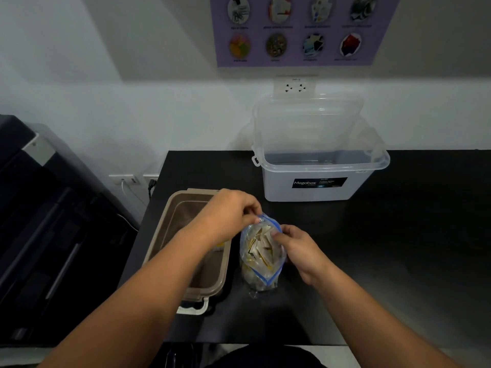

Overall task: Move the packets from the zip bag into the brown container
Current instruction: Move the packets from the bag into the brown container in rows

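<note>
A clear zip bag [261,257] with a blue seal stands on the black table, stuffed with several pale and yellow packets [259,245]. My left hand [231,212] pinches the bag's upper rim at its far side. My right hand [297,247] grips the rim on the right, its fingertips at the open mouth. The brown container [170,229] lies open just left of the bag, under my left forearm; something small and yellow shows inside near my arm.
A large clear Megabox tub [318,176] stands open at the back of the black table [398,248], its lid leaning on the wall. A dark machine [53,221] fills the left side. Wall sockets and a purple poster are behind.
</note>
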The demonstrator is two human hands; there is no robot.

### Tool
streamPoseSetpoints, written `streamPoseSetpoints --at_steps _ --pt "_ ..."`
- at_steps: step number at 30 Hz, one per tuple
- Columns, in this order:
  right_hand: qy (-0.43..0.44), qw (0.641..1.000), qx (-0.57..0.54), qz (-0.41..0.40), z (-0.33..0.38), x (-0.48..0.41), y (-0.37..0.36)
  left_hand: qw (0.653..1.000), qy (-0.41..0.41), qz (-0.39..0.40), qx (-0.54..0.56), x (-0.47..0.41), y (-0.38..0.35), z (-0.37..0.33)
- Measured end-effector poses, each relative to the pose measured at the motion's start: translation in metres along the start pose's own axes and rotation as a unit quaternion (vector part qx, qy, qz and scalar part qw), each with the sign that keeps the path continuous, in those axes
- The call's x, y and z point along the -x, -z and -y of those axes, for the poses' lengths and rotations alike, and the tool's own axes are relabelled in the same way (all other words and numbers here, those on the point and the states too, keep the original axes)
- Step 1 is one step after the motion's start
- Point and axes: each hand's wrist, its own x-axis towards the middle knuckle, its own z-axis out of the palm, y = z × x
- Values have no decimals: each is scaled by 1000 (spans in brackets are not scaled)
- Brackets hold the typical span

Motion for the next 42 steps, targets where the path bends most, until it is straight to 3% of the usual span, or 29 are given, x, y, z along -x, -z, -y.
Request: streamPoseSetpoints --at_steps 8,20,31,35,42 --pt "-63 995 77 -10 -10 9 11 985 -38 134 -103 -11 -50 -11" --pt "-98 984 -128 -69 -13 1 17 952 19 234 -199 -24 -70 -22" --pt "-111 976 -174 -69 -2 4 13 994 40 90 -38 -15 -66 -6" --pt "-103 974 -200 -42 1 4 13 996 49 74 32 -11 -55 1" --pt "-99 973 -204 -51 7 -5 0 987 70 -29 142 3 -10 6"
